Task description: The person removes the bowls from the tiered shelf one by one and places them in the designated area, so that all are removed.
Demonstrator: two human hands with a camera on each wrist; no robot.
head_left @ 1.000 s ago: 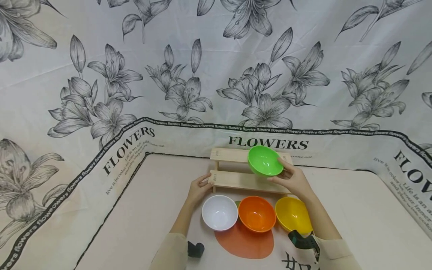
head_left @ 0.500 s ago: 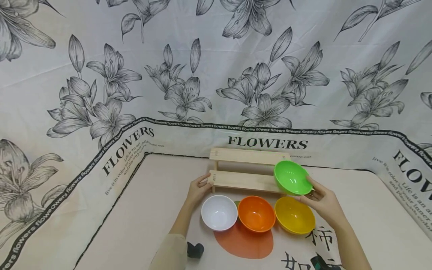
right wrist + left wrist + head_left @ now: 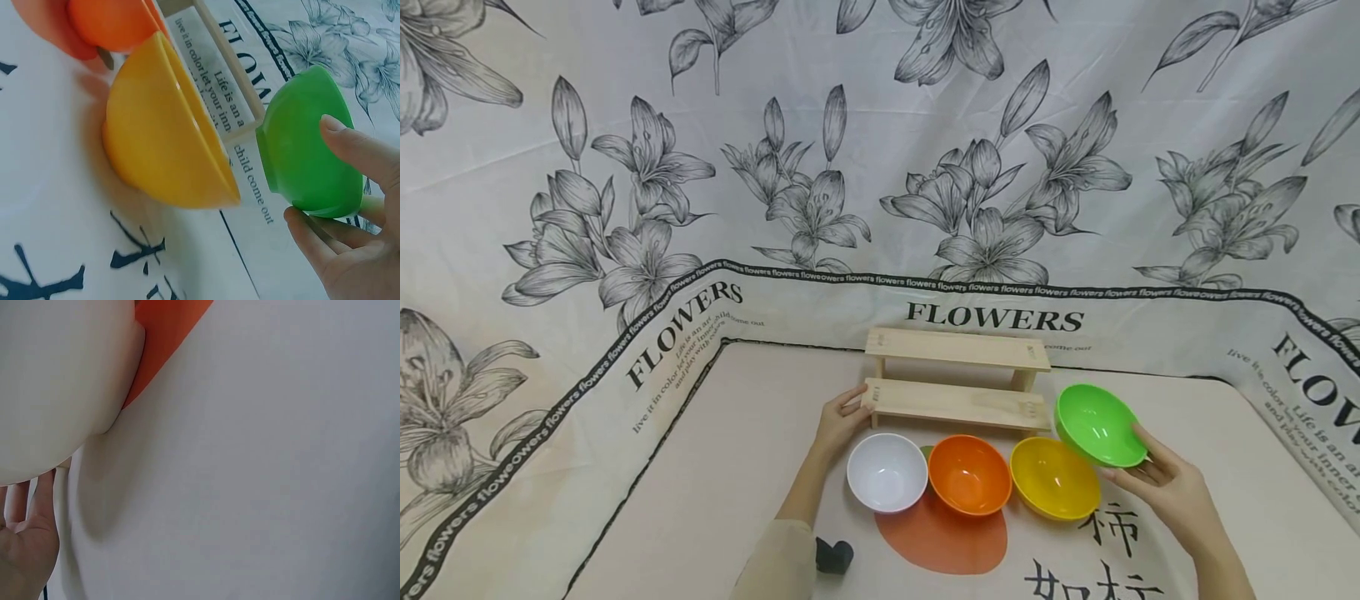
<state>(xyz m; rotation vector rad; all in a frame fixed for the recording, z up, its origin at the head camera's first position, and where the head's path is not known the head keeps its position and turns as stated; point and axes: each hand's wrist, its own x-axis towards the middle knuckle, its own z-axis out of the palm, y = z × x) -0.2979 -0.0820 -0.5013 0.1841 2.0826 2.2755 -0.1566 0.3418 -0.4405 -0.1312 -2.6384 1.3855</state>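
Note:
My right hand [image 3: 1176, 492] holds a green bowl [image 3: 1099, 423] by its right side, thumb and fingers on opposite faces. The bowl is tilted, right of the two-tier wooden rack [image 3: 958, 402] and just behind the yellow bowl [image 3: 1054, 479]. In the right wrist view, the thumb presses the wall of the green bowl [image 3: 306, 144] and the fingers lie under it. At the left end of the rack's lower board, my left hand [image 3: 838, 427] grips the wood. The left wrist view shows its fingers [image 3: 42, 497] partly hidden behind the white bowl [image 3: 59, 381].
A white bowl [image 3: 887, 473], an orange bowl [image 3: 970, 475] and the yellow one form a row in front of the rack. A dark object [image 3: 834, 555] shows beside the left sleeve. Flower-printed cloth [image 3: 820, 208] hangs behind the table, whose cover carries black characters.
The right hand has carried the green bowl from in front of the rack's boards rightward and nearer, past the rack's right end. The left hand has stayed at the rack.

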